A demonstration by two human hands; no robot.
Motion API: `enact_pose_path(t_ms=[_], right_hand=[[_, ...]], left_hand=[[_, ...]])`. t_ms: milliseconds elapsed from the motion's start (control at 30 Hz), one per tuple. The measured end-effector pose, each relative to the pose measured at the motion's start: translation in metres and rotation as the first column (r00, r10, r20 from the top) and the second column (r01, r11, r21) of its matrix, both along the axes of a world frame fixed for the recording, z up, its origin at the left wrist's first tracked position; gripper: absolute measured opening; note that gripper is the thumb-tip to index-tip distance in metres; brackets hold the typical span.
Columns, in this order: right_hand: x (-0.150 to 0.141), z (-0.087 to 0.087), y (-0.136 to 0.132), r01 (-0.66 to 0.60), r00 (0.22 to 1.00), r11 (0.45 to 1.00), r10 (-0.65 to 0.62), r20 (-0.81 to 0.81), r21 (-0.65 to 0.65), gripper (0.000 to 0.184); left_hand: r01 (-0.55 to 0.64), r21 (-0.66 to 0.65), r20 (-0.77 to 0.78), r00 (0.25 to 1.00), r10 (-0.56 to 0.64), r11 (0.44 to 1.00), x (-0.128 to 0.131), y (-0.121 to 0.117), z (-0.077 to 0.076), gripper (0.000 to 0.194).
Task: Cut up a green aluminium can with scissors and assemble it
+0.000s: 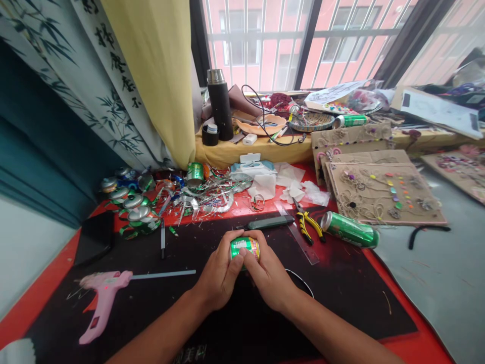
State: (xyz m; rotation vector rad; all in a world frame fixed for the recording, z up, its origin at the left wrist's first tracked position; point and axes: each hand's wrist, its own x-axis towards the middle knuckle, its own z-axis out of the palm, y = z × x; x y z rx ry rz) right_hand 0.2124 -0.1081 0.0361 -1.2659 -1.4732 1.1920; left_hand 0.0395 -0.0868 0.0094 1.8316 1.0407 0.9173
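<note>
Green can (pixel 245 247) | left hand (pixel 217 273), right hand (pixel 268 273) curled around it | black mat (pixel 341 298) | barred window (pixel 257 45)

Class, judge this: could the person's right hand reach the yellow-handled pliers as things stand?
Probably yes, once it lets go: the right hand holds a green can with the left hand, and the yellow-handled pliers lie just ahead, only a ruler alongside them.

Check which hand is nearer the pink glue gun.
Left. The left hand sits right of the pink glue gun, apart from it; the right hand is farther right.
</note>
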Motion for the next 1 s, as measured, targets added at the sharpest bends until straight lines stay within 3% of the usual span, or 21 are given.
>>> enact_pose_path(t_ms=[633, 1000], right_hand=[[-0.0013, -0.0032, -0.0001, 0.015, 0.999, 1.0, -0.016, -0.041, -0.024, 0.029], [0.0016, 0.0063, 0.0011, 0.019, 0.999, 1.0, -0.019, -0.034, -0.015, 0.031]], left_hand=[[0.022, -0.038, -0.007, 1.0, -0.022, 0.999, -0.0011, 0.0005, -0.0031, 0.053], [0.031, 0.02, 0.036, 0.999, -0.031, 0.999, 0.0032, -0.0014, -0.0031, 0.06]])
